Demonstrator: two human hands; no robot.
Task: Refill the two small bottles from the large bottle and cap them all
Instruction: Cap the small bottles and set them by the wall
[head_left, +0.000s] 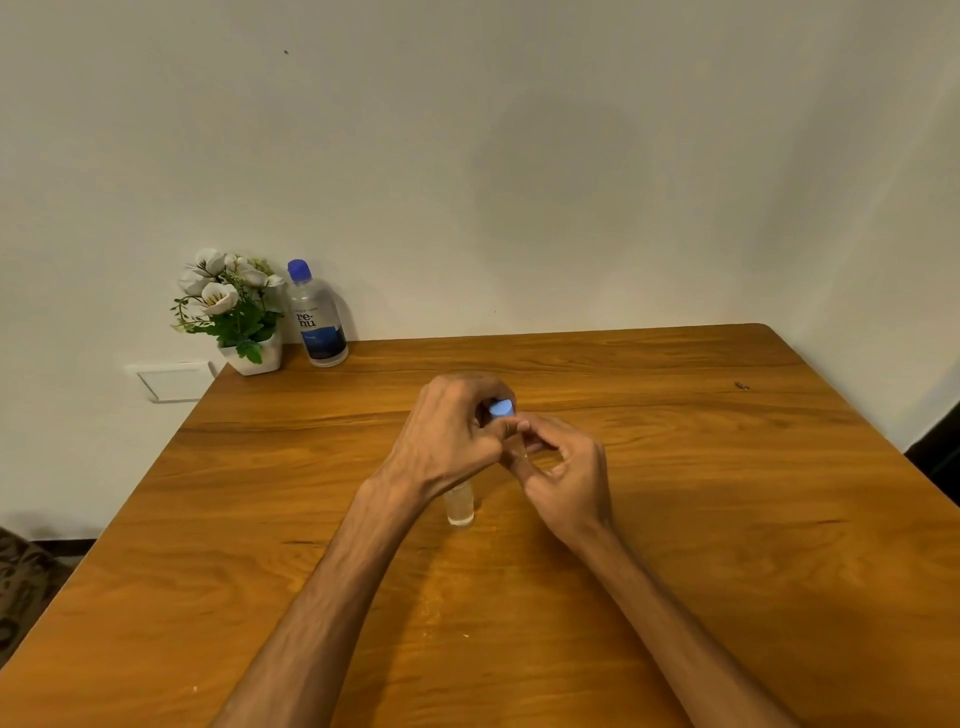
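Wood-grain table (675, 519) against a plain wall: from the head camera I see my left hand (447, 436) curled tight around a blue cap (502, 408), my right hand (566, 473) pinching a small bottle I can barely make out. Another small bottle (460, 506) stands uncapped below my left wrist, liquid low inside. At the far left corner, the capped large bottle (318, 317) stands beside a flower pot (249, 332). Right side lies open.

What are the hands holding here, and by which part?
Left hand pinches a blue cap by its sides; right hand grips what is probably a small bottle, mostly hidden.
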